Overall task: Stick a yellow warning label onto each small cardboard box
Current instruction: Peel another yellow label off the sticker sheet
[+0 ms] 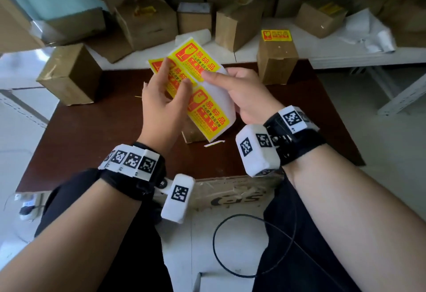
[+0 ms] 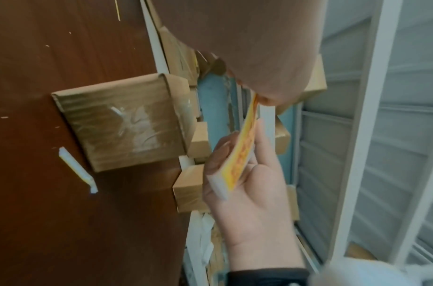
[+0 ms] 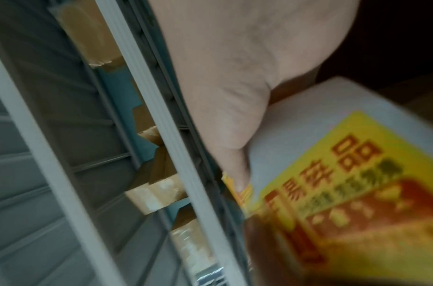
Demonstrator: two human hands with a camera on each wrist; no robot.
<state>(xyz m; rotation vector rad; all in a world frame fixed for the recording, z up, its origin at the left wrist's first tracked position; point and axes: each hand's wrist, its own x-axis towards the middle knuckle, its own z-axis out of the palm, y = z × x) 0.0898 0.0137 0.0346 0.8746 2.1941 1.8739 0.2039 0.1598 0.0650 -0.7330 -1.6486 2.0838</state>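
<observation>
Above the brown table [image 1: 92, 130] we pinch the sheet of yellow warning labels [image 1: 207, 109] with our left hand [image 1: 161, 104] and right hand [image 1: 244, 93], one unlabelled small cardboard box [image 2: 122, 122] below it, a labelled box [image 1: 276, 58] standing at the far right edge.
</observation>
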